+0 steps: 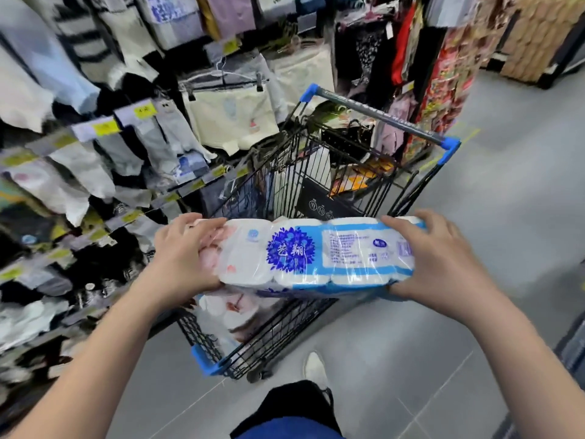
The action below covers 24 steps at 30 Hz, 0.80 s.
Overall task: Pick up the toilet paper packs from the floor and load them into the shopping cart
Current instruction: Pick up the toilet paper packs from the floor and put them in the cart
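Note:
A white and blue toilet paper pack (304, 253) is held level above the near end of the black wire shopping cart (272, 340). My left hand (185, 253) grips its left end and my right hand (438, 264) grips its right end. Below it, inside the cart, lies another toilet paper pack (231, 312) with pink print, partly hidden by the held one. The cart's grey handle (380, 117) with blue corner caps is at the far end.
Racks of hanging socks and underwear (104, 147) line the left side, close to the cart. Bags and other goods (351, 172) fill the cart's far part. Hanging clothes (408, 42) stand behind the cart. Grey floor (474, 217) spreads to the right. My shoe (315, 365) is near the cart's front.

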Available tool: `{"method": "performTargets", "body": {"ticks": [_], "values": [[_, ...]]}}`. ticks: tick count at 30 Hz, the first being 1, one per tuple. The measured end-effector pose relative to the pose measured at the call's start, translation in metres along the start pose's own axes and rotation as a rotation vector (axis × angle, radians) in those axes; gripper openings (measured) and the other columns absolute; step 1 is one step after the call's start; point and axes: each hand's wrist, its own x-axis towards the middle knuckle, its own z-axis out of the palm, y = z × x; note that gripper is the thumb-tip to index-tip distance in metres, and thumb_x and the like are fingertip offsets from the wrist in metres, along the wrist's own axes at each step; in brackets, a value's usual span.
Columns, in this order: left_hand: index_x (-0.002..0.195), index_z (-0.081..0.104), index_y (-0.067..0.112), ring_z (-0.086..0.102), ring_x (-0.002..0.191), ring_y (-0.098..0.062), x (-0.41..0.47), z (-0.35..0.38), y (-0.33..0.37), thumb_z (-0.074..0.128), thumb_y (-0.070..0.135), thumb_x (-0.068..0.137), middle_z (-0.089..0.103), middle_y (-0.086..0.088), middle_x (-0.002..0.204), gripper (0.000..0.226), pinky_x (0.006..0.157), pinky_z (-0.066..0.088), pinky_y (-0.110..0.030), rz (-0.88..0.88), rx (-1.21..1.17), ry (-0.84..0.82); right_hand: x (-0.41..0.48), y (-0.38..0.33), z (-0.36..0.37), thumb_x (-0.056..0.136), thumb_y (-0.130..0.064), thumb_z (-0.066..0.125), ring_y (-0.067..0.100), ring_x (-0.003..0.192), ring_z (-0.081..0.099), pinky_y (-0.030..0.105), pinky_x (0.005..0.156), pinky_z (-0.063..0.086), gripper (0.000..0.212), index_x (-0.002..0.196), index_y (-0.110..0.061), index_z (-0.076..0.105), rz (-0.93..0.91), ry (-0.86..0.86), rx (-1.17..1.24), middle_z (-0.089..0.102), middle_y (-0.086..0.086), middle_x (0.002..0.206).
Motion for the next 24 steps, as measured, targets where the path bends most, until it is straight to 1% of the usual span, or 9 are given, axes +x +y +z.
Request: {"method": "performTargets", "body": {"ticks": [3,6,11,14,17,19,21,24], "values": [[0.138,0.045,0.049,0.026,0.135,-0.025,0.022,-0.002,0.0,0.093,0.043,0.049,0.03,0.01,0.144,0.101,0.115,0.032,-0.05,-0.063,-0.034,0.018,0.041,-0.002,-0.006,0.053,-0.046,0.086,0.033,0.138,0.032,0.048,0.114,0.035,0.11,0.152,-0.041,0.037,-0.063,0.007,-0.024,0.031,0.007,0.15],[0.137,0.047,0.049,0.029,0.137,-0.025,0.047,-0.002,-0.006,0.094,0.038,0.049,0.031,0.009,0.143,0.1,0.113,0.034,-0.047,-0.105,-0.057,0.074,0.087,-0.007,-0.015,0.053,-0.049,0.085,0.031,0.14,0.028,0.047,0.115,0.033,0.111,0.152,-0.043,0.034,-0.125,0.007,-0.057,0.028,0.006,0.152],[0.136,0.048,0.048,0.03,0.14,-0.025,0.088,0.001,-0.025,0.091,0.044,0.039,0.034,0.006,0.141,0.106,0.116,0.031,-0.049,-0.174,-0.073,0.125,0.162,-0.014,-0.017,0.056,-0.05,0.085,0.03,0.141,0.027,0.047,0.114,0.032,0.109,0.151,-0.042,0.033,-0.217,-0.017,-0.107,0.027,0.005,0.149],[0.137,0.048,0.046,0.03,0.14,-0.027,0.106,0.01,-0.037,0.091,0.047,0.039,0.036,0.003,0.141,0.107,0.114,0.027,-0.042,-0.233,-0.041,0.145,0.202,-0.019,-0.007,0.056,-0.051,0.086,0.03,0.141,0.026,0.048,0.114,0.033,0.11,0.151,-0.043,0.031,-0.265,-0.041,-0.117,0.025,0.005,0.15],[0.138,0.049,0.042,0.029,0.141,-0.027,0.112,0.019,-0.043,0.087,0.054,0.042,0.036,-0.002,0.143,0.104,0.113,0.019,-0.038,-0.314,-0.038,0.16,0.238,-0.026,0.004,0.058,-0.046,0.085,0.029,0.144,0.02,0.048,0.116,0.029,0.11,0.153,-0.043,0.028,-0.32,-0.105,-0.146,0.022,0.006,0.155],[0.139,0.051,0.036,0.027,0.141,-0.025,0.11,0.024,-0.044,0.088,0.056,0.042,0.037,-0.006,0.143,0.106,0.115,0.017,-0.039,-0.373,-0.042,0.176,0.259,-0.032,0.013,0.059,-0.047,0.084,0.03,0.145,0.02,0.048,0.116,0.029,0.11,0.153,-0.043,0.027,-0.361,-0.147,-0.169,0.021,0.007,0.155],[0.14,0.05,0.035,0.026,0.141,-0.026,0.107,0.031,-0.045,0.094,0.051,0.046,0.036,-0.006,0.144,0.105,0.116,0.015,-0.039,-0.443,-0.044,0.177,0.28,-0.038,0.024,0.058,-0.049,0.084,0.033,0.144,0.024,0.048,0.116,0.03,0.111,0.154,-0.041,0.028,-0.422,-0.176,-0.189,0.025,0.011,0.154],[0.141,0.046,0.039,0.026,0.141,-0.03,0.108,0.045,-0.052,0.087,0.056,0.05,0.034,-0.005,0.144,0.101,0.119,0.015,-0.046,-0.539,-0.01,0.163,0.312,-0.04,0.044,0.057,-0.05,0.082,0.036,0.14,0.03,0.048,0.115,0.033,0.113,0.155,-0.04,0.025,-0.514,-0.214,-0.221,0.029,0.016,0.152]]}}
